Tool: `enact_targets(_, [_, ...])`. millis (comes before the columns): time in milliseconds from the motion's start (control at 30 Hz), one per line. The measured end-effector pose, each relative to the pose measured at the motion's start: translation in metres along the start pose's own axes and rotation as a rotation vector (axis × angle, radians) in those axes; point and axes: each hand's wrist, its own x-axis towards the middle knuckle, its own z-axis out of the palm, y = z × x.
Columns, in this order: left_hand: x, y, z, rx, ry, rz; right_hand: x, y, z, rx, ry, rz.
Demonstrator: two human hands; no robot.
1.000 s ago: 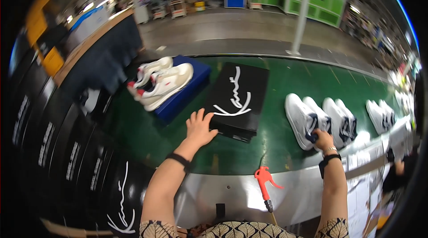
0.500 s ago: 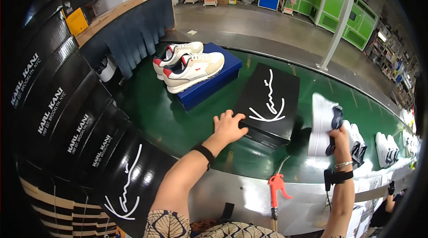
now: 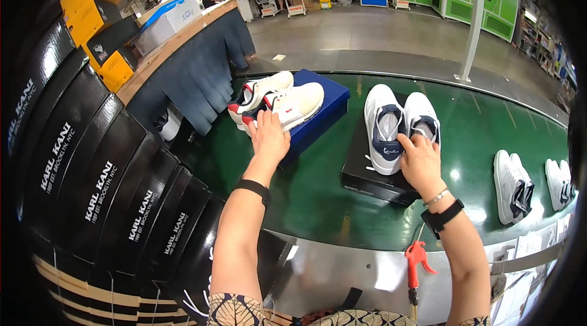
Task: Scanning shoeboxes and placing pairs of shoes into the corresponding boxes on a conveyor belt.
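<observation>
My right hand [image 3: 420,164] is closed at the heels of a pair of white sneakers [image 3: 386,127] with dark blue heel tabs. Its thumb and fingers grip the inner heel sides. The pair sits over a black shoebox [image 3: 373,182], covering most of its lid. At the left, my left hand [image 3: 269,135] has its fingers closed over the heel side of the nearer cream sneaker [image 3: 299,105], which has red trim. Its thumb is partly hidden. That sneaker and its mate [image 3: 269,86] rest partly on a blue shoebox [image 3: 330,101].
Black shoeboxes [image 3: 98,197] are stacked at the left. A red air gun [image 3: 418,260] lies near the metal front edge. More white sneakers [image 3: 512,188] stand along the green belt [image 3: 471,204] at the right. A metal post [image 3: 474,26] rises beyond the belt.
My right hand has brought the white sneakers left from beside the black box onto its lid. My left hand has left the black box's edge and reached the nearer cream sneaker.
</observation>
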Motion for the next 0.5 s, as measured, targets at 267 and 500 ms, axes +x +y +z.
enact_targets(267, [0.016,-0.016,0.008,0.071,-0.17,-0.1,-0.152,-0.049,0.022,0.633,-0.008,-0.228])
enact_targets(500, [0.012,-0.017,0.014,0.07,0.02,-0.068,-0.242,-0.054,0.062,0.648,-0.248,-0.118])
